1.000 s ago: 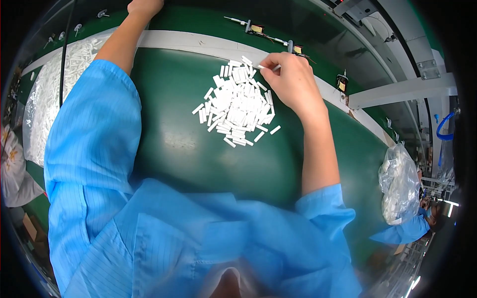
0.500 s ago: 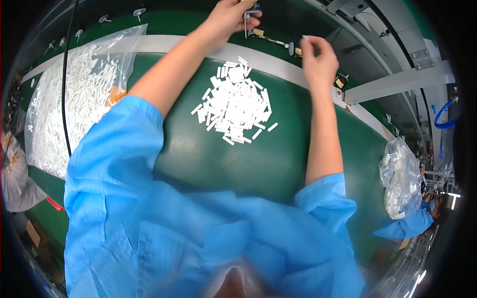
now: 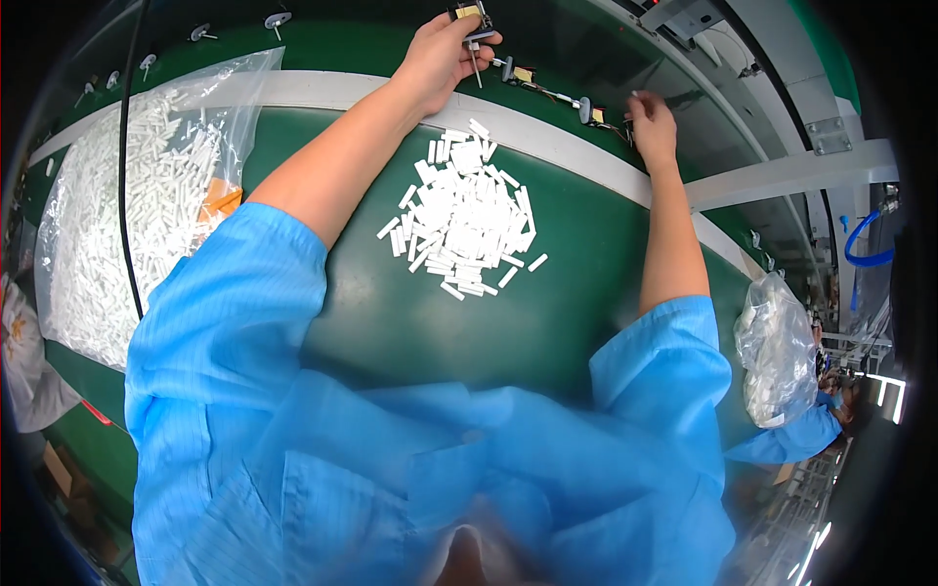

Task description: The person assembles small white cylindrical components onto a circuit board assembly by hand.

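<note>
My left hand [image 3: 436, 61], at the far edge of the green work surface, is closed on a small motor-like part [image 3: 470, 17] with a yellow wound block, a dark frame and a thin metal shaft pointing down. Farther right, my right hand [image 3: 655, 130] is pinched, and a tiny white tip [image 3: 636, 94] shows at its fingers. It looks like one of the short white tubes, though most of it is hidden. Beside those fingers lies a similar part with a yellow block [image 3: 597, 115]. A loose pile of short white tubes [image 3: 469, 215] lies between my forearms.
A clear bag [image 3: 127, 215] full of white tubes lies at the left. More motor-like parts [image 3: 523, 75] and grey discs with shafts [image 3: 277, 20] line the dark green strip beyond the pale rail [image 3: 322, 88]. Another clear bag [image 3: 777, 352] and a person's blue sleeve [image 3: 796, 437] are at the right.
My right hand has moved right and slightly nearer, down beside the parts on the strip. My left hand still holds its part, now tilted to show more of the yellow block.
</note>
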Tool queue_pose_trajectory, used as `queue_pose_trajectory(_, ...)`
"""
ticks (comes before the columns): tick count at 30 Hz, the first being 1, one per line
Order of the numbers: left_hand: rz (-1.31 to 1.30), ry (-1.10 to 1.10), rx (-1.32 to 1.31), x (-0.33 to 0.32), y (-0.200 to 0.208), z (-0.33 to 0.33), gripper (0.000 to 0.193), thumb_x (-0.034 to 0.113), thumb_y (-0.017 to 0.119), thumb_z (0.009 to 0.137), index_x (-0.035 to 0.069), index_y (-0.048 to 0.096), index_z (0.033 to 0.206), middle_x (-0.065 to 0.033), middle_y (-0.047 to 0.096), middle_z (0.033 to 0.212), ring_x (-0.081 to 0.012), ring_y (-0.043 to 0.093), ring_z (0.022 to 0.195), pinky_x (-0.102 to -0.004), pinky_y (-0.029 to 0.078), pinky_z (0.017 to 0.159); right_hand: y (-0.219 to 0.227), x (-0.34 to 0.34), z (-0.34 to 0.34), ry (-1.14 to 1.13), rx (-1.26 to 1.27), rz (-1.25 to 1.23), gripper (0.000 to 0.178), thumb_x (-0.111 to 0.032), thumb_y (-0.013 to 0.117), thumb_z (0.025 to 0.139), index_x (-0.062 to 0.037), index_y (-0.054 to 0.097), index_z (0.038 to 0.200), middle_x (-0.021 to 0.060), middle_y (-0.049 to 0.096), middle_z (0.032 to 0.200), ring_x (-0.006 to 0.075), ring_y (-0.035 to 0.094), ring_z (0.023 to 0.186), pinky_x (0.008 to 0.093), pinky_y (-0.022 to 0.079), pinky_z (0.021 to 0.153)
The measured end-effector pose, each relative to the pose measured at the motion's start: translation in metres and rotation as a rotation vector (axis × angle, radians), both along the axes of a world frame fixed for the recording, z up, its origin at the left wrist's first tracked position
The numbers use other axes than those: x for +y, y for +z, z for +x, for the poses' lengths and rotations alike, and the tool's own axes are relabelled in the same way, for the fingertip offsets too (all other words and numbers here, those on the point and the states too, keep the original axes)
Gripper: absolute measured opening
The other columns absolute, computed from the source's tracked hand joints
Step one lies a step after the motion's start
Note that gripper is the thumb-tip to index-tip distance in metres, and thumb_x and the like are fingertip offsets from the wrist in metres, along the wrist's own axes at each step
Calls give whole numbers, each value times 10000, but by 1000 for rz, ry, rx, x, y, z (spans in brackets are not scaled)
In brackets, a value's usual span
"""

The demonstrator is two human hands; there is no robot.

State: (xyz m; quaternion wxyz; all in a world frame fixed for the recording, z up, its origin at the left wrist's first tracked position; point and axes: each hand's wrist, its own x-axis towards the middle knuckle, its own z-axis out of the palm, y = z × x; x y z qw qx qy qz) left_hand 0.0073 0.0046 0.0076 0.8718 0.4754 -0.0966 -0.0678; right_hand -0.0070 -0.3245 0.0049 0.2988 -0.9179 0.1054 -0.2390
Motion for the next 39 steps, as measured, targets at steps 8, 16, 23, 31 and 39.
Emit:
queue_pose_trajectory(8,35,-24,14,-1,-1,1,180,207,464,972,53,520,1049,-90,643,931,-109,565,717,-264,483,699,54,12,12,468,374,-193,228,-199,565,881,-17,590,1017,114,686,892,191,662,829,302,497,789)
queue_pose_trajectory(16,53,-15,16,0,1,-2,191,219,463,976,54,523,1051,-87,644,935,-106,562,722,-268,487,710,66,30,9,403,258,259,237,-180,562,886,-18,606,1054,91,681,934,164,646,883,277,504,767)
queue_pose_trajectory(23,-134,-66,53,-2,6,1,168,170,415,987,21,477,1033,-125,621,943,-121,536,697,-236,471,625,71,83,-49,389,148,670,224,-181,665,857,-8,667,1000,53,658,852,95,581,704,213,483,649)
queue_pose_trajectory(31,-384,-268,57,-1,2,4,157,127,355,989,21,467,1017,-138,630,956,-137,547,708,-229,433,604,22,192,-87,465,178,610,197,-158,702,793,12,686,892,53,669,742,79,598,607,209,474,562)
queue_pose_trajectory(39,-453,-259,270,-2,21,-14,154,155,377,991,32,450,933,-90,531,807,-95,371,523,-202,285,429,21,198,-91,468,183,594,184,-132,671,845,37,662,919,20,631,720,60,550,621,194,426,549)
